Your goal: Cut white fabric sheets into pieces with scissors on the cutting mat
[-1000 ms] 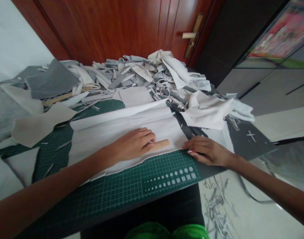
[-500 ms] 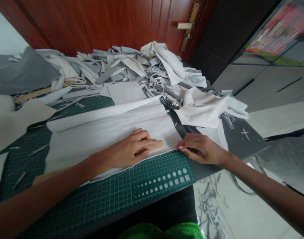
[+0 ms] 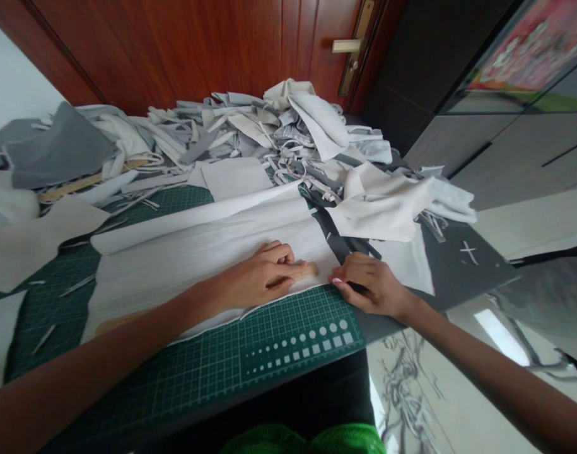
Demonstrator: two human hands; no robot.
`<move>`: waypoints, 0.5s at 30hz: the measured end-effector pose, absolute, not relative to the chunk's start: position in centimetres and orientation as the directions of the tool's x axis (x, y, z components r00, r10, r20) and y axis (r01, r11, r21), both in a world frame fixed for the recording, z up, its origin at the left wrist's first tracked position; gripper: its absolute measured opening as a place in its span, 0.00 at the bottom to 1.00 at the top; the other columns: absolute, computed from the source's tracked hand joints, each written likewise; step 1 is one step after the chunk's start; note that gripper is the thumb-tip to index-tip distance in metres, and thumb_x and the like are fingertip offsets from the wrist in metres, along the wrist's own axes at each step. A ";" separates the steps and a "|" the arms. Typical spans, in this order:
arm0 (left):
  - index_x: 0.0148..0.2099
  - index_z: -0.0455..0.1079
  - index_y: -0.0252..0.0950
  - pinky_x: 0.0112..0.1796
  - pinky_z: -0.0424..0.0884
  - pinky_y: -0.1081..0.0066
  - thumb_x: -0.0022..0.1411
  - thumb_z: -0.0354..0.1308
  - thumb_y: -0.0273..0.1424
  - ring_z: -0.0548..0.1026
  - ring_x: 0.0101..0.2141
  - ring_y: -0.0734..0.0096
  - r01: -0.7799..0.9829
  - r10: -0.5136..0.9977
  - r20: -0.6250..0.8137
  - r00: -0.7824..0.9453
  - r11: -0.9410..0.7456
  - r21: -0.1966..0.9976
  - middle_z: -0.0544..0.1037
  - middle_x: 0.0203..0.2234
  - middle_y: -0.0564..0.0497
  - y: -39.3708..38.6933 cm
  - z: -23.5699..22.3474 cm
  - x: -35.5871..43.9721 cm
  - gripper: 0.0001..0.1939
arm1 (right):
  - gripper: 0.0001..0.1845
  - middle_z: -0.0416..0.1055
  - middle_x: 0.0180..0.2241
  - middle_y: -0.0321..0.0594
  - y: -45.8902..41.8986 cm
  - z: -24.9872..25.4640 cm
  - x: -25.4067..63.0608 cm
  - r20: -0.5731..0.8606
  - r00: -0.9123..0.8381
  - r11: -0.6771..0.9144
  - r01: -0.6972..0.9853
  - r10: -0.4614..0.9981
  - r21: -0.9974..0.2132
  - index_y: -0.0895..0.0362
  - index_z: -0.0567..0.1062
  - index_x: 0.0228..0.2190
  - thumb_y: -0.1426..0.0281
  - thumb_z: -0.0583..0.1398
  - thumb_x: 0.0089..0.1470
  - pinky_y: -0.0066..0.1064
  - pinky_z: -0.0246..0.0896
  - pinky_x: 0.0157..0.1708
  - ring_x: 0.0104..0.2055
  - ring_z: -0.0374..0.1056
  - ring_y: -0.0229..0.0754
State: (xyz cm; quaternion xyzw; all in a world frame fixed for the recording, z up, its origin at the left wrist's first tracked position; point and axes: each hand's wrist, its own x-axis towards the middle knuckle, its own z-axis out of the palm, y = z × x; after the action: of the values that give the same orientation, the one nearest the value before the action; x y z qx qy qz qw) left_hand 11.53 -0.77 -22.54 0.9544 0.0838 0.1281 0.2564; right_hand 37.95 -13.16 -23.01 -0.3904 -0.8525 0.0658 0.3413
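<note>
A white piece of cloth lies spread on the green cutting mat, its far edge folded or rolled over. On its near side rests a flat wooden strip, much like a ruler, mostly covered by my left forearm. My left hand presses down on this strip, fingers curled around it near its right end. At the cloth's near right corner, my right hand is closed with thumb and forefinger together at the edge. The fingers hide what exactly is pinched there.
Heaped grey and white cloth scraps line the back against a wooden door. Another white cloth piece lies at right, beside the dark tabletop. Small thin tools or strips lie at left; cut strips litter the floor.
The wooden strip and my left hand have slid right along the cloth, bringing the strip's tip nearer the right edge. My right hand stays at the corner. The view has shifted slightly.
</note>
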 end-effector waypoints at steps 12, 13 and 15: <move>0.61 0.73 0.38 0.50 0.60 0.60 0.72 0.54 0.31 0.67 0.45 0.59 0.095 0.208 0.196 0.958 -0.879 0.468 0.70 0.39 0.48 -0.9 -22.3 15.3 0.18 | 0.08 0.79 0.33 0.39 -13.3 -22.9 38.2 0.525 -0.456 0.680 0.617 0.719 -0.396 0.55 0.73 0.31 0.73 0.59 0.65 0.38 0.64 0.43 0.34 0.73 0.40; 0.61 0.73 0.38 0.50 0.60 0.60 0.72 0.54 0.30 0.67 0.45 0.59 0.093 0.205 0.194 0.959 -0.879 0.468 0.70 0.39 0.48 -0.9 -22.3 15.4 0.18 | 0.08 0.79 0.33 0.38 -13.3 -22.9 38.2 0.519 -0.459 0.674 0.637 0.721 -0.375 0.55 0.73 0.31 0.73 0.58 0.65 0.39 0.63 0.44 0.34 0.73 0.39; 0.61 0.73 0.38 0.51 0.60 0.61 0.72 0.54 0.30 0.67 0.45 0.60 0.098 0.206 0.188 0.960 -0.880 0.465 0.71 0.40 0.48 -0.9 -22.2 15.4 0.18 | 0.09 0.80 0.33 0.37 -13.5 -22.7 38.2 0.509 -0.469 0.666 0.671 0.722 -0.326 0.55 0.73 0.31 0.72 0.58 0.66 0.39 0.61 0.46 0.34 0.73 0.38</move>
State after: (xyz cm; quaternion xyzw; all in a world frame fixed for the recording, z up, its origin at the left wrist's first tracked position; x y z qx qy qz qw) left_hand 15.43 -0.93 -22.23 0.9624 0.0791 0.1168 0.2322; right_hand 38.20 -13.49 -22.75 -0.4067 -0.8562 0.0403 0.3162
